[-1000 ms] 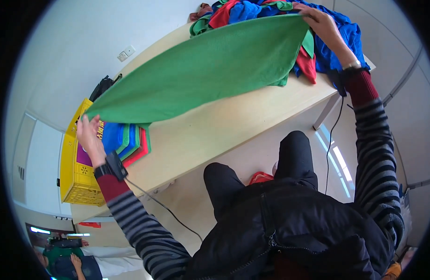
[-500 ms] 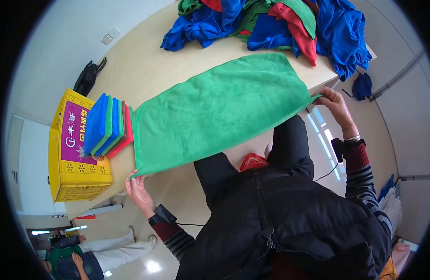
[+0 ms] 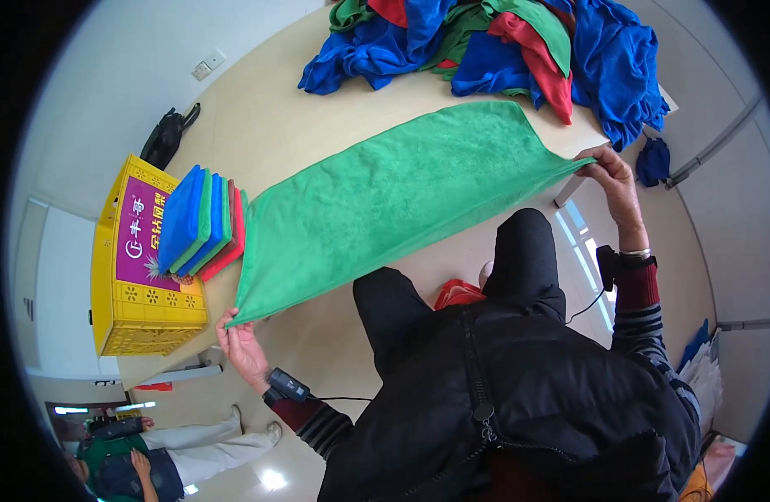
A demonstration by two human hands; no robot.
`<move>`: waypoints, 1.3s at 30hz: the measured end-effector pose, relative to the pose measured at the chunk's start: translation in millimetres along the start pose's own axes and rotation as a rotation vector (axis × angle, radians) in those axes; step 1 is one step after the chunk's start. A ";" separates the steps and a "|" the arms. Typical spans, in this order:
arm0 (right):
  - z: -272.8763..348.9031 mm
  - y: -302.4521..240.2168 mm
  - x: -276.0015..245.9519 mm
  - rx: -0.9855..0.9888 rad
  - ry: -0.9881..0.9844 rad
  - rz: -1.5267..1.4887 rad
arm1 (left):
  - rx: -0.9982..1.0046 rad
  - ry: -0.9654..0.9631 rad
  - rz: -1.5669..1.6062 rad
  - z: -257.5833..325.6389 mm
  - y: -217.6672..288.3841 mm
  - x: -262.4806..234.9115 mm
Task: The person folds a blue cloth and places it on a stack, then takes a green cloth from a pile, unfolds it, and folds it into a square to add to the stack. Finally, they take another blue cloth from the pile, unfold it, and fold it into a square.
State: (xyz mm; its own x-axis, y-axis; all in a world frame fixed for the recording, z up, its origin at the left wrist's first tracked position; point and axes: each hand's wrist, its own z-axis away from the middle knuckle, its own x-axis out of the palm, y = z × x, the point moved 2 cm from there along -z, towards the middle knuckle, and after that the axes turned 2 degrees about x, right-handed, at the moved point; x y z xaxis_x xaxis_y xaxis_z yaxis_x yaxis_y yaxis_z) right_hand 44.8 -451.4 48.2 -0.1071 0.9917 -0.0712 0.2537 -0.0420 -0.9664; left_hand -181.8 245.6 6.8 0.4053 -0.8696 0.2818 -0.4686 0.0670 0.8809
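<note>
A long green towel (image 3: pixel 393 201) lies spread over the table, its near edge pulled taut between my hands and hanging past the table's front. My left hand (image 3: pixel 243 347) pinches its near left corner. At the near right corner, my right hand (image 3: pixel 615 180) grips the cloth between thumb and fingers, slightly raised. Close to the towel's left end stands a row of folded blue, green and red towels (image 3: pixel 202 222), leaning against a yellow crate (image 3: pixel 150 309).
A loose heap of blue, green and red towels (image 3: pixel 485 58) covers the far side of the table (image 3: pixel 234 138). A black bag (image 3: pixel 167 138) lies behind the crate. Something red (image 3: pixel 458 293) is below, between my knees. Another person (image 3: pixel 142 456) is at the lower left.
My right hand has moved up and outward, drawing its corner of the green towel further right. The left hand has shifted slightly down with its corner still pinched.
</note>
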 end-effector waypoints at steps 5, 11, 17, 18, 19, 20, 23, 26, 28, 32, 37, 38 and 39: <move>10.5 -19.7 -4.0 0.025 -0.128 0.047 | -0.009 0.002 0.069 13.9 3.4 -4.6; -3.9 -17.5 24.8 0.123 -0.221 0.034 | -0.159 -0.121 -0.018 7.8 -3.8 4.3; -45.0 -54.9 132.3 -0.242 -0.480 0.342 | -0.173 -0.302 -0.342 -42.8 23.4 135.3; -47.3 -66.3 152.9 -0.321 -0.528 0.346 | -0.178 -0.390 -0.335 -52.4 22.4 165.7; -49.3 -78.8 177.8 -0.410 -0.586 0.335 | -0.176 -0.466 -0.344 -58.4 30.1 191.7; -50.5 -87.9 201.1 -0.436 -0.615 0.291 | -0.173 -0.512 -0.348 -63.1 31.8 214.0; -46.3 -107.5 253.4 -0.453 -0.650 0.171 | -0.199 -0.596 -0.263 -67.5 33.6 265.6; -48.6 -104.8 272.1 -0.408 -0.632 0.066 | -0.243 -0.658 -0.133 -73.6 29.0 285.8; -49.8 -100.2 275.6 -0.381 -0.623 0.013 | -0.266 -0.686 -0.061 -75.5 26.4 290.9; -51.0 -94.6 276.0 -0.399 -0.615 0.033 | -0.312 -0.697 -0.042 -74.1 20.2 292.3; -49.0 -101.0 277.8 -0.452 -0.622 0.076 | -0.345 -0.706 -0.037 -79.4 15.7 291.1; -47.7 -103.5 277.8 -0.455 -0.628 0.084 | -0.363 -0.719 -0.037 -80.7 15.2 291.8; -46.8 -105.7 277.7 -0.458 -0.635 0.092 | -0.380 -0.733 -0.038 -82.1 14.8 292.3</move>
State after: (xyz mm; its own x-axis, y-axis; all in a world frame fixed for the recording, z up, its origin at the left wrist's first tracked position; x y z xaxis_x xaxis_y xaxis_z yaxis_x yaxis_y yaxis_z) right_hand 33.2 -165.9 142.1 -0.5601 0.7216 -0.4068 0.6440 0.0705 -0.7617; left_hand -5.9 32.5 133.4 -0.2610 -0.9643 0.0455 -0.1138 0.0775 0.9905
